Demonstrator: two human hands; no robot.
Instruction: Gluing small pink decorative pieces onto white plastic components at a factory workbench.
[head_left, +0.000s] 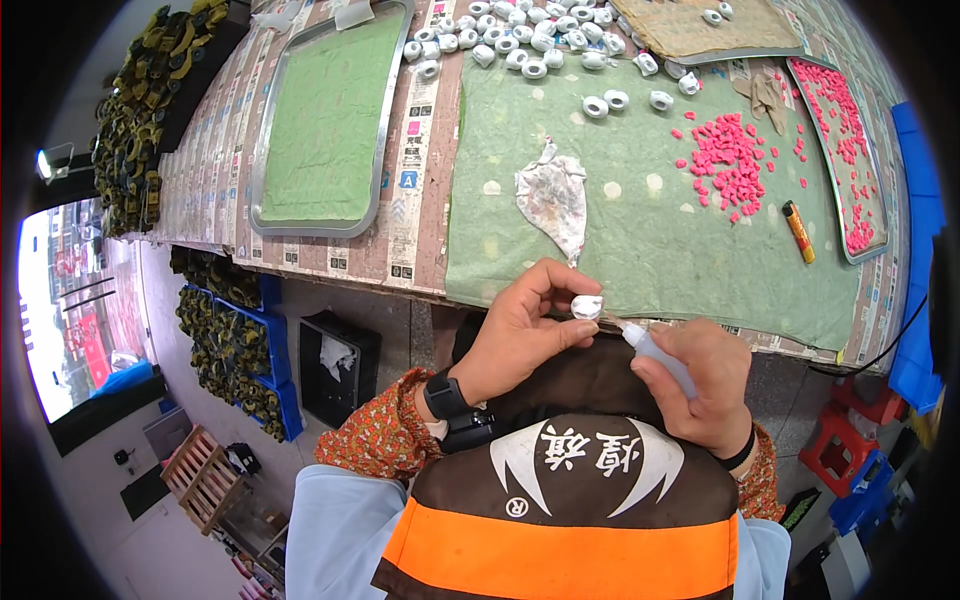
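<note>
A single fisheye view from the head looks steeply down — close over the left hand (520, 335) and right hand (705, 385). The green-matted workbench (650, 250) fills the upper frame, its edges bowing outward — floor and blue crates (275, 385) lie below left.

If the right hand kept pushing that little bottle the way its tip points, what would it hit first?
The right hand aims the small bottle up and to the left. Its nozzle would first meet the white ring pinched in the left hand; the tip looks about at it already, though depth is hard to judge.
</note>
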